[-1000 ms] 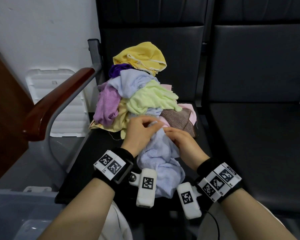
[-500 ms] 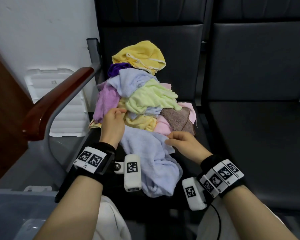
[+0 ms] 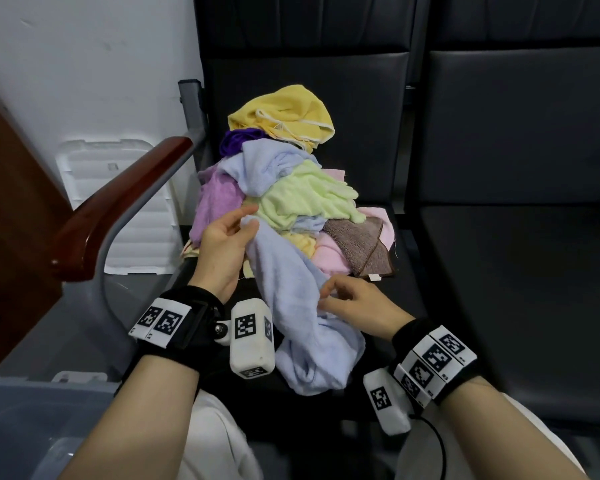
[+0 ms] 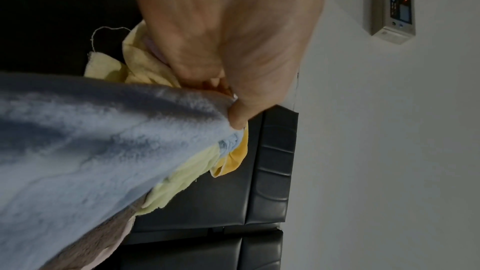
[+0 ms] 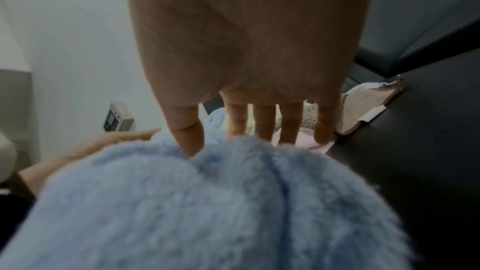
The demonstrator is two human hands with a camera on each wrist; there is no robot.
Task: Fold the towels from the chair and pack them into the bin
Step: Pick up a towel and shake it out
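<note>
A light blue towel (image 3: 291, 306) hangs from the front of the black chair seat (image 3: 406, 271) toward my lap. My left hand (image 3: 248, 220) pinches one upper corner of it between thumb and fingers, raised in front of the pile; the left wrist view shows that pinch (image 4: 233, 108) on the towel (image 4: 91, 141). My right hand (image 3: 326, 297) grips the towel's edge lower down, thumb on the near side and fingers (image 5: 262, 124) behind the fluffy cloth (image 5: 207, 202). The pile of crumpled towels (image 3: 291, 195) sits further back on the seat. The grey-blue bin (image 3: 14, 427) is at lower left.
A wooden armrest (image 3: 111, 209) on a grey metal frame runs left of the seat. A white lid (image 3: 136, 216) leans on the wall behind it. A second black seat (image 3: 516, 289) lies to the right. A brown cloth (image 3: 364, 247) lies at the pile's right edge.
My hands, together on the bunched towel a second ago, have parted. The left went left and up with a corner, stretching the towel; the right slid down its edge toward me.
</note>
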